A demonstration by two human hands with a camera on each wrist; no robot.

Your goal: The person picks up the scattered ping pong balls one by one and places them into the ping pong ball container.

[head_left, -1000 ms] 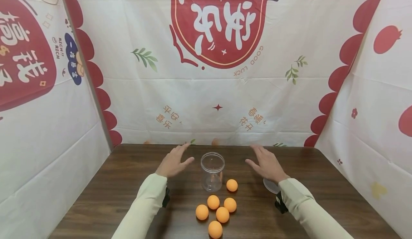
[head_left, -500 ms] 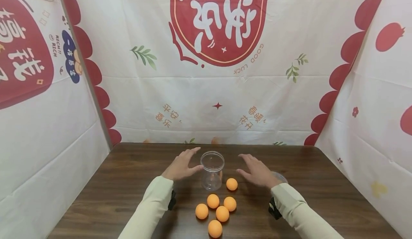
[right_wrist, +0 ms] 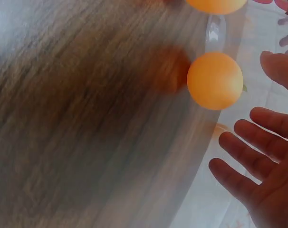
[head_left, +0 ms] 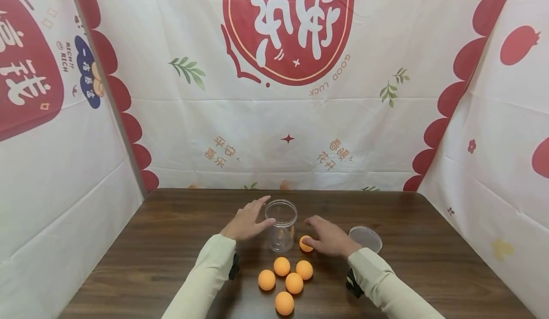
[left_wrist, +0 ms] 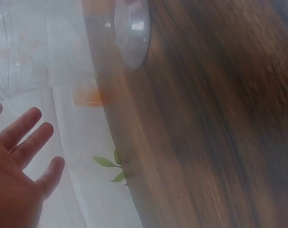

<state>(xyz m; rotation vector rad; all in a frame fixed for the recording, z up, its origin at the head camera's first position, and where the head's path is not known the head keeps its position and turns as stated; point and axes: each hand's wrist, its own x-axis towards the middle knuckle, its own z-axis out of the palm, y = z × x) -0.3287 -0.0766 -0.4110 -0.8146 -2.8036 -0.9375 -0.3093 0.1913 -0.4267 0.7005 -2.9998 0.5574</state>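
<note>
A clear plastic jar [head_left: 280,233] stands upright and uncovered on the table. My left hand [head_left: 246,222] is at its left side, fingers extended and thumb near the rim; in the left wrist view a gap shows between fingers and jar [left_wrist: 49,47]. Just right of the jar lies an orange ping-pong ball [head_left: 303,247], partly covered by the thumb of my right hand [head_left: 332,238]. The right wrist view shows that hand's fingers spread, with nothing gripped, close to a ball [right_wrist: 215,80]. Several more ping-pong balls [head_left: 294,283] lie grouped nearer me.
A clear round lid [head_left: 366,239] lies flat to the right of my right hand. The brown wooden table [head_left: 171,262] is bounded by a printed white cloth [head_left: 257,123] at the back and on both sides.
Both hands have moved inward: the left to the jar's side, the right leftward and down to the nearest ball. The lid has come into full view. Jar and balls stay put.
</note>
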